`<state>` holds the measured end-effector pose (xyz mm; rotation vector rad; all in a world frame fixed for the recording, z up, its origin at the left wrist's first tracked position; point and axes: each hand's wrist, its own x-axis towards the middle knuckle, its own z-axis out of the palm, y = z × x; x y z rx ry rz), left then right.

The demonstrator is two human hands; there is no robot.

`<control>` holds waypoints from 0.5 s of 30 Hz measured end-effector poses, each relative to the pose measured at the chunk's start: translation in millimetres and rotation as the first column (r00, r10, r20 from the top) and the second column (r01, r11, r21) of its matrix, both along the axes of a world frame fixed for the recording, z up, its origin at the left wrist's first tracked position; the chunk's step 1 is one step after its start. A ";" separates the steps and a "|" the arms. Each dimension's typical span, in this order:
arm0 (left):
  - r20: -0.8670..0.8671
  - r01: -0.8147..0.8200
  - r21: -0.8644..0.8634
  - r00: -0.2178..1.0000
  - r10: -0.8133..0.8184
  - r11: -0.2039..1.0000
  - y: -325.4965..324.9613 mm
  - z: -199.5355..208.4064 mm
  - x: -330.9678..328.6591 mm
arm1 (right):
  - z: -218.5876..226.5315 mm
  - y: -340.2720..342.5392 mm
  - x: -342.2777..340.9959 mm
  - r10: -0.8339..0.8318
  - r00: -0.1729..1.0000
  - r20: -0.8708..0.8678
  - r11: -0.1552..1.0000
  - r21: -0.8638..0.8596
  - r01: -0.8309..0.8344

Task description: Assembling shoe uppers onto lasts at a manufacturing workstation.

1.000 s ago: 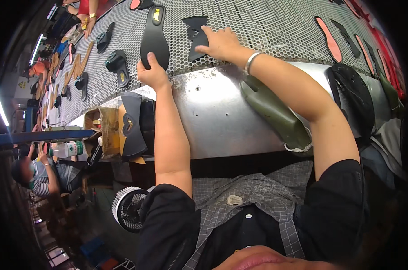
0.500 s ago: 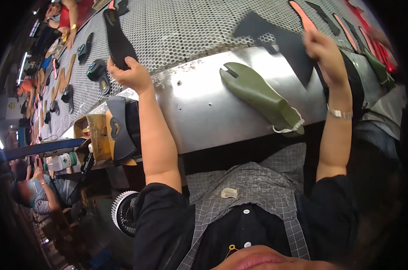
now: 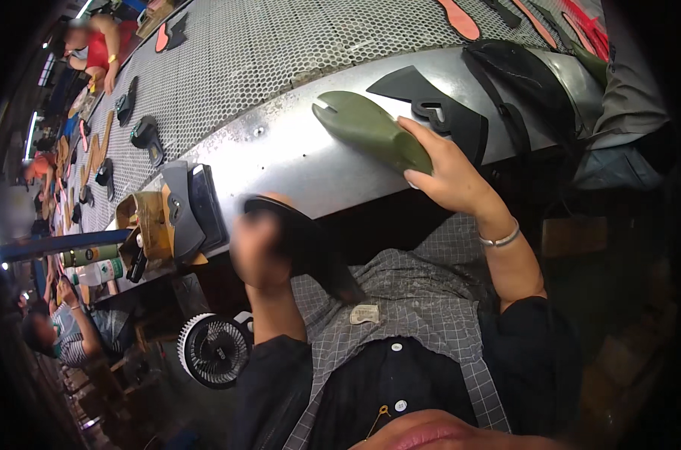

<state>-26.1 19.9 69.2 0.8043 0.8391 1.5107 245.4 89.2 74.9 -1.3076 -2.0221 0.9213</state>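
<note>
Right hand (image 3: 457,176) and left hand (image 3: 261,247) both show closed grips on my feed, the left blurred. Largest, beyond both hands, I see the mesh bed (image 3: 280,45); nearer them runs the steel ledge (image 3: 288,163), and a grey checked apron (image 3: 408,300) hangs below them. The left hand is clamped on a dark sole (image 3: 314,244) slanting down to its right. Just beyond the right hand, a black cut piece (image 3: 462,112) lies on the ledge. The right thumb and fingers clasp the near end of a green shoe last (image 3: 363,124), its slotted end up and left of them. A silver bracelet (image 3: 502,240) circles that wrist.
</note>
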 end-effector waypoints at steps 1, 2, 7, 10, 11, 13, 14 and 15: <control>0.371 0.341 0.048 0.867 -0.334 0.939 -8.7 -35.1 -5.2 | -1.4 -11.6 6.7 0.000 0.999 0.038 0.998 0.062 -0.002; 0.599 0.456 0.089 0.686 -0.413 0.886 -16.5 -36.3 8.7 | -4.0 -23.1 10.5 0.000 0.998 0.069 0.993 0.121 -0.008; 0.598 0.635 -0.024 0.628 -0.498 0.772 -45.4 -47.4 3.1 | -5.2 -80.9 13.9 -0.161 0.984 -0.072 0.956 -0.260 0.137; 0.501 0.510 -0.175 0.783 -0.370 0.842 -28.3 -52.7 4.1 | -20.5 -86.5 11.7 -0.259 0.870 -0.420 0.815 -0.578 -0.037; 0.515 0.454 -0.257 0.811 -0.277 0.853 -19.9 -49.8 12.0 | -18.9 -85.5 12.2 -0.315 0.798 -0.514 0.749 -0.651 -0.124; 0.399 0.305 -0.247 0.897 -0.190 0.920 -10.6 -34.2 28.7 | -14.9 -89.3 -17.7 -0.201 0.838 -0.508 0.870 -0.486 -0.086; 0.456 0.286 -0.226 0.876 -0.158 0.931 -9.6 -32.4 40.1 | -10.4 -88.4 -27.7 -0.103 0.874 -0.475 0.911 -0.398 -0.109; 0.431 0.306 -0.111 0.872 -0.231 0.946 -4.5 -26.3 52.2 | -3.7 -86.1 -36.1 -0.008 0.902 -0.432 0.941 -0.308 -0.139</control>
